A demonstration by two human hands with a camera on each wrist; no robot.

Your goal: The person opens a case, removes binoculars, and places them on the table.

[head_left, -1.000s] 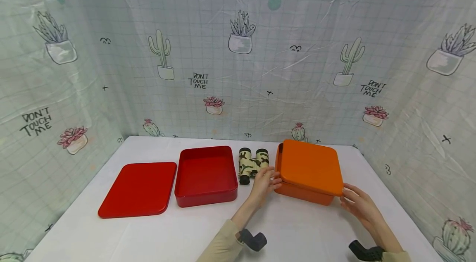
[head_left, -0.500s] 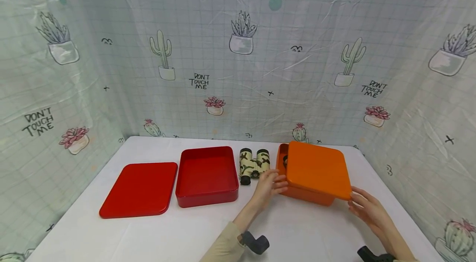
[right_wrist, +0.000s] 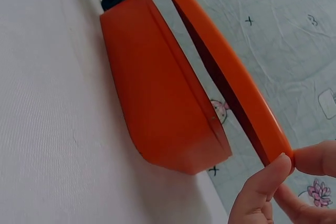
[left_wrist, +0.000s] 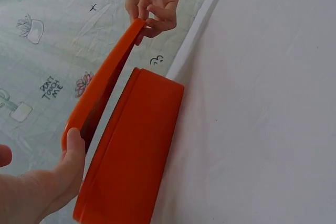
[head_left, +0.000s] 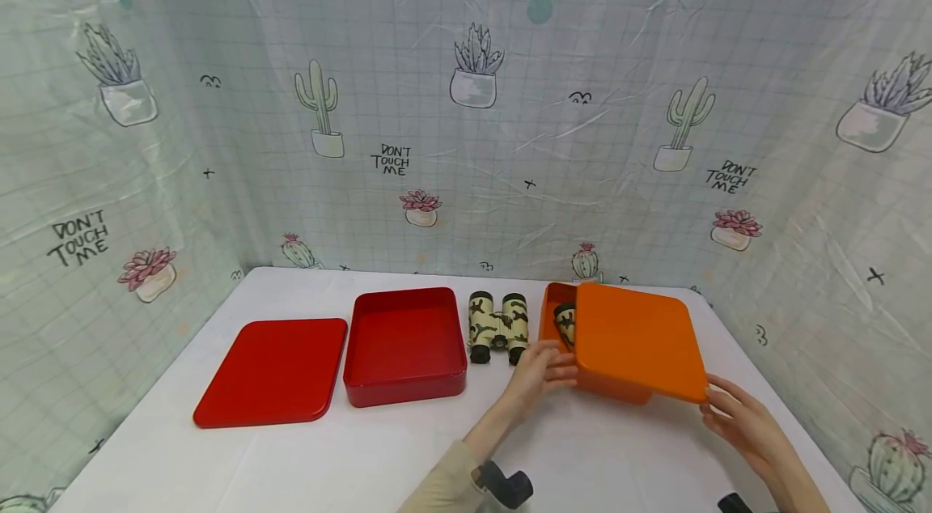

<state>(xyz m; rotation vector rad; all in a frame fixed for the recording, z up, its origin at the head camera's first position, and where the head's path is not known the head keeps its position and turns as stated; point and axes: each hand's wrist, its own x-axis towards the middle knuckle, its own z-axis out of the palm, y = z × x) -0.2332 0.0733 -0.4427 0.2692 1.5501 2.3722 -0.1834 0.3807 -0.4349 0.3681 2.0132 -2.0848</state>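
Note:
Both hands hold an orange lid (head_left: 641, 339) raised over an orange box (left_wrist: 134, 145). My left hand (head_left: 535, 379) pinches the lid's front left corner, the thumb showing on it in the left wrist view. At the front right corner, my right hand (head_left: 750, 424) grips the edge between thumb and fingers, plain in the right wrist view. A gap separates lid and box along the front. Through the uncovered left end of the box, part of a camouflage-patterned piece (head_left: 565, 322) with a dark end shows; the lid hides the remaining inside.
Camouflage binoculars (head_left: 480, 323) lie just left of the orange box. Farther left stands a red box (head_left: 404, 387) with no lid on it, and a flat red lid (head_left: 269, 371) beside it. The white table (head_left: 349, 464) meets a printed curtain (head_left: 539, 133) behind.
The orange lid has shifted right and slightly toward me in both hands, off the box's left end. The camouflage piece inside has come into view. The orange box stays in place.

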